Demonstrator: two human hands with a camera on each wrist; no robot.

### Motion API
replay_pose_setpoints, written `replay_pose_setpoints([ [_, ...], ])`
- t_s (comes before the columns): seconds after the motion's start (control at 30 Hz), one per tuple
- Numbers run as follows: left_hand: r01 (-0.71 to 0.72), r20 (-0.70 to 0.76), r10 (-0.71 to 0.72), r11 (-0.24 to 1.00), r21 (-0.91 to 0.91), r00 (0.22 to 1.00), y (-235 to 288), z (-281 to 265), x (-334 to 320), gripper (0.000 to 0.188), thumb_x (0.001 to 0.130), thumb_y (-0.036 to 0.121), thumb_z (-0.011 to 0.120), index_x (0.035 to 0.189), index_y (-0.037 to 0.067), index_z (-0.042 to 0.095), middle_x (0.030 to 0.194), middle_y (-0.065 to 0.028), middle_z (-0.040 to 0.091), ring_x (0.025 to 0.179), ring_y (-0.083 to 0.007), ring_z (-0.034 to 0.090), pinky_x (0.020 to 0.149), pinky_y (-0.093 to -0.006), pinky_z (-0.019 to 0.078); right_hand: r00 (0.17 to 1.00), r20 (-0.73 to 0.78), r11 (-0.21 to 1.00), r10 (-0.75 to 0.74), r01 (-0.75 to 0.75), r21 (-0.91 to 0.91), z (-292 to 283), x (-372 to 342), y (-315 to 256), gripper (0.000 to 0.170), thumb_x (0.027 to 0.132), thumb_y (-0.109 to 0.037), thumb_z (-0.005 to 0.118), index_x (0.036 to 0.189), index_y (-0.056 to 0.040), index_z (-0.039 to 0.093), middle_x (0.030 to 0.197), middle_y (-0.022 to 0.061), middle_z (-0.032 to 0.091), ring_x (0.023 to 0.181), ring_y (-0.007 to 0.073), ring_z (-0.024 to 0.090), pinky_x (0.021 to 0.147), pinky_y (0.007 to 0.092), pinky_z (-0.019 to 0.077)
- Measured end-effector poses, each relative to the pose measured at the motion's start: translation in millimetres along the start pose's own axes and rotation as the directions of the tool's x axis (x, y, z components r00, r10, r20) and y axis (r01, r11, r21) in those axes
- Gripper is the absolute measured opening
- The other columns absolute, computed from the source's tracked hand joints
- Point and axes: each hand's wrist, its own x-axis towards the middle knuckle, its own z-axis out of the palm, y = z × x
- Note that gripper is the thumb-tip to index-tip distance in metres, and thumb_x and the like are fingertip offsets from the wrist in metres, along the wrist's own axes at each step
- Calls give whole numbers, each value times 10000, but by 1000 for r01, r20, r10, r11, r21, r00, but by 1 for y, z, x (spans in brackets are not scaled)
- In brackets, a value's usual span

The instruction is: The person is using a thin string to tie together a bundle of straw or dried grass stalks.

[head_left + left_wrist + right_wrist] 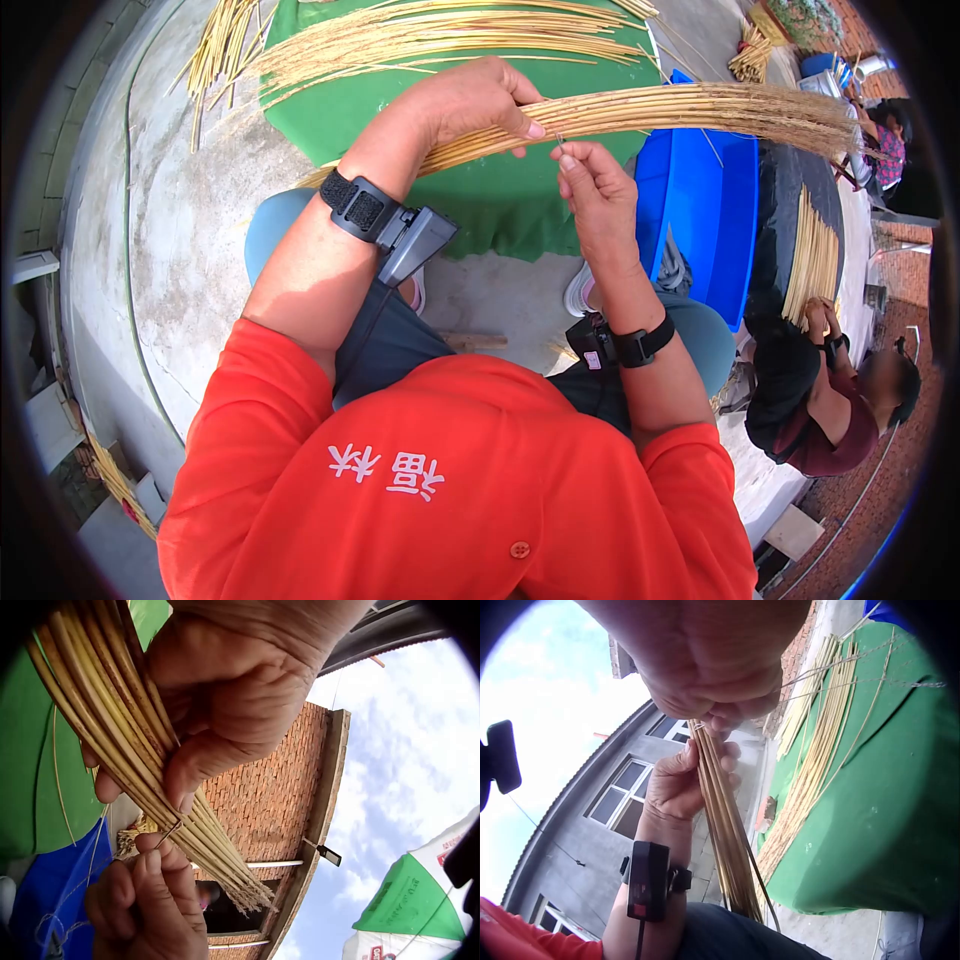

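A bundle of tan stalks (680,108) with feathery tips slants across the head view, the left hand (480,100) curled around it. Just beside the bundle, the right hand (600,200) pinches a thin strand between thumb and fingertips. In the left wrist view, the strand (171,829) meets the stalks (112,712) close to the left thumb; the left hand (232,690) is above and the right hand (154,900) below. The right wrist view has the right hand (712,660) over the wrapped part of the bundle (724,825), with the left hand (679,784) gripping beneath.
More stalks (450,40) lie on a green cloth (500,215) in front. A blue bin (710,220) stands at the right, and a loose bunch (222,50) lies on the ground at upper left. Another person (830,400) holds stalks (812,255) at far right.
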Motion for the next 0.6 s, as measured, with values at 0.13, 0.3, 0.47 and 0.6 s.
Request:
replay_pose_setpoints([
  [0.13,-2,21,2,1000,-1,1000,-6,2,5,243,731,94,652,935,-39,655,744,-65,651,638,-108,595,613,-239,467,1000,2,1000,-2,2,15,0,0,-1,79,875,-55,522,883,-20,592,647,-43,478,591,31,421,523,182,348],
  [0.3,7,13,-7,1000,17,1000,-4,4,4,241,726,84,654,932,-41,657,746,-61,646,629,-108,595,597,-233,470,998,-14,995,67,-66,71,2,0,-3,57,869,-74,549,878,-22,571,634,-20,504,539,29,423,471,180,335],
  [0.47,-14,2,14,998,64,1000,-4,8,6,249,721,101,659,926,-42,658,723,-60,641,636,-110,590,598,-244,467,985,-62,980,161,-152,131,4,-3,-4,73,862,-94,571,857,-30,536,617,15,538,439,48,435,379,187,341],
  [0.6,-30,-34,35,988,149,999,7,14,0,240,719,109,652,918,-25,665,697,-67,636,635,-115,579,600,-260,452,973,-101,926,209,-164,340,5,-1,-4,106,854,-103,588,845,-18,525,633,51,566,445,93,516,375,214,416],
])
